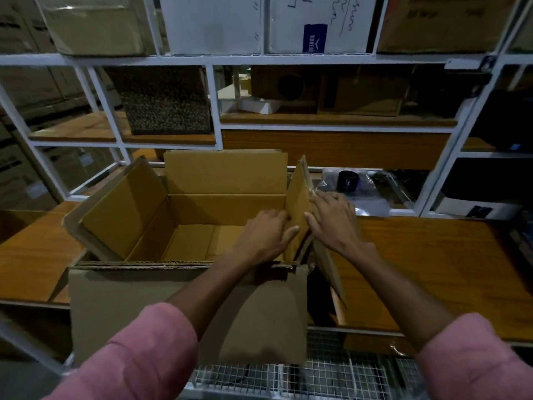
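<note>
An open brown cardboard box stands on the wooden table, its inside bare and its flaps spread. The box's right flap stands upright. My left hand is inside the box at that flap, fingers bent against its inner face, thumb near its front edge. My right hand lies on the outer face of the same flap, fingers spread and fairly straight. The flap sits between both hands. Both sleeves are pink.
The wooden table runs left and right of the box. White metal shelving rises behind, loaded with cardboard boxes. A small black cylinder lies on clear plastic bags behind my right hand. Wire mesh lies below the table's front edge.
</note>
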### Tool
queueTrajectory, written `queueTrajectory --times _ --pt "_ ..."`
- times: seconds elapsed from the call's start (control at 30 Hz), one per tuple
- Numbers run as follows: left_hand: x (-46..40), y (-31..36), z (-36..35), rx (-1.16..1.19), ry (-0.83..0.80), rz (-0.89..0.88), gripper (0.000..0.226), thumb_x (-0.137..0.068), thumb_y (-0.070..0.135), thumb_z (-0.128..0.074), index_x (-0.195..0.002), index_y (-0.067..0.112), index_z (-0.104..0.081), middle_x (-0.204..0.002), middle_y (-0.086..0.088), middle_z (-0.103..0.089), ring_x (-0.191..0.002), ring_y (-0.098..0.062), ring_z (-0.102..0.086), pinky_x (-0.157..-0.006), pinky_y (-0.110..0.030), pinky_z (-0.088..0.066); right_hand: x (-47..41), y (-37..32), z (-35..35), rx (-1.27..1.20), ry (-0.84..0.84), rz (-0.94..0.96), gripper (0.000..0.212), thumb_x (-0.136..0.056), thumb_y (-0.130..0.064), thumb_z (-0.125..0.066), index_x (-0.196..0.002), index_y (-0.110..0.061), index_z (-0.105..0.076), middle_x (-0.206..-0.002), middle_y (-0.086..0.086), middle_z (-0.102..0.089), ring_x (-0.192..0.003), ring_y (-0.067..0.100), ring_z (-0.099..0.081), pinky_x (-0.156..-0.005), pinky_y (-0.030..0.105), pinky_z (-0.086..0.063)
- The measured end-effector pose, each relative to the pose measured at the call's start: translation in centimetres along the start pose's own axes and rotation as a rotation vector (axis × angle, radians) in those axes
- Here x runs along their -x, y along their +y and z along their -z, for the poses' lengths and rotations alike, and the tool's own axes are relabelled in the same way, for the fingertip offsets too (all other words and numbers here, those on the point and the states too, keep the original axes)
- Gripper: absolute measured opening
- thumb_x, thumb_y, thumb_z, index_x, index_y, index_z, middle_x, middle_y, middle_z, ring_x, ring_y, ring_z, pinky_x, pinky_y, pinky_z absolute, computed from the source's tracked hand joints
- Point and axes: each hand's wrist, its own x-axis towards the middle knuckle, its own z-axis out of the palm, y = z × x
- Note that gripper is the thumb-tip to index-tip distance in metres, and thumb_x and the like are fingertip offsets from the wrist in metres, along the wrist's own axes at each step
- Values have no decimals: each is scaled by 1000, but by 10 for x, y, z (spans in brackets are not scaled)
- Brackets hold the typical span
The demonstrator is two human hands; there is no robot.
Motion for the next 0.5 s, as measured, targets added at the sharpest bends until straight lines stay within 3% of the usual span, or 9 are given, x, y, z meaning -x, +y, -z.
queueTrajectory --times 0.13,0.27,0.5 --pt "-25 51 -16 -76 198 -100 50 -102 44 -44 -144 17 -44 -155 -6 -39 -147 -28 -26 -115 -48 -33 11 32 14 -44 47 -13 47 -100 -42 -51 -141 -19 -51 -152 7 -45 -137 28 -37 -108 47 -33" --pt "-51 101 -41 -118 316 -201 53 -99 41 -50 -145 16 -44 -156 -11 -37 -146 -33 -27 -115 -50 -31 29 85 24 -90 102 -46 47 -99 -38 -54 -141 -17 -53 -146 7 -52 -134 28 -43 -106 47 -37" --pt "-90 187 -101 -59 224 -251 55 -98 42 -51 -145 15 -41 -159 -13 -31 -149 -37 -20 -115 -57 -30 80 191 39 -89 186 -155 39 -98 -38 -54 -128 -14 -60 -129 7 -63 -120 26 -54 -99 43 -45"
